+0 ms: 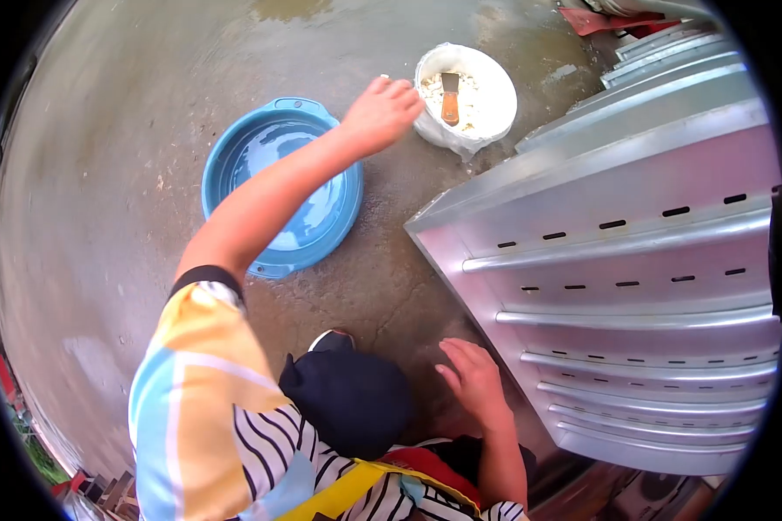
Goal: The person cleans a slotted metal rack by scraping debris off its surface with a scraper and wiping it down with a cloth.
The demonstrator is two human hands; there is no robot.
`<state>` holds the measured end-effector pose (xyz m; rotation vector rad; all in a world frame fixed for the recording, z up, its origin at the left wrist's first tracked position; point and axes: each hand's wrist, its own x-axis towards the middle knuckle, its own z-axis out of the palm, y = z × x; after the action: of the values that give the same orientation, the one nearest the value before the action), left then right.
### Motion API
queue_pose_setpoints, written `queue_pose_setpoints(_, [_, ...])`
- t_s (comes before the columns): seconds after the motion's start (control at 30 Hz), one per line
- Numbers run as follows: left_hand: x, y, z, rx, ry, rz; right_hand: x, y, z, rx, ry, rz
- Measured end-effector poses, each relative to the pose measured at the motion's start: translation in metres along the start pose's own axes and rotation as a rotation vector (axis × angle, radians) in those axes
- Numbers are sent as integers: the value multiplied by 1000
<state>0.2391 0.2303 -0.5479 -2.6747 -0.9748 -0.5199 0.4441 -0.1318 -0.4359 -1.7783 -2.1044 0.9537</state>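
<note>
My left hand (382, 111) is stretched forward between the blue basin and the white bucket, its fingers bent together. A tiny pale bit shows at its fingertips, too small to name. The blue basin (352, 213) holds clear water, and my left forearm crosses above it. In the lined white bucket (495, 91) lie pale pieces with a scraper (449, 106) on top, its handle orange-brown. Near the metal panel's lower left edge, my right hand (473, 373) is open, thumb apart, holding nothing.
A large slotted metal panel (634, 269) with raised ribs fills the right side, and more metal pieces (669, 56) lie behind it. The concrete floor (122, 174) is wet. A shoe (332, 340) shows beside my dark-clad knee (356, 404). Red material (591, 19) lies at the upper right.
</note>
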Motion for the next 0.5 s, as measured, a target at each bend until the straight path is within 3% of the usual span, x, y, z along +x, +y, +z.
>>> queue_pose_setpoints(0.17, [35,10,26,9,29,50,-37,4,-15,-52,-13,89])
queue_pose_setpoints(0.27, [42,9,15,47,-140,164,-56,15,-19,-101,-20,119])
queue_pose_setpoints(0.5, [-22,11,-26,-100,-175,228,-99,27,-47,-158,56,147])
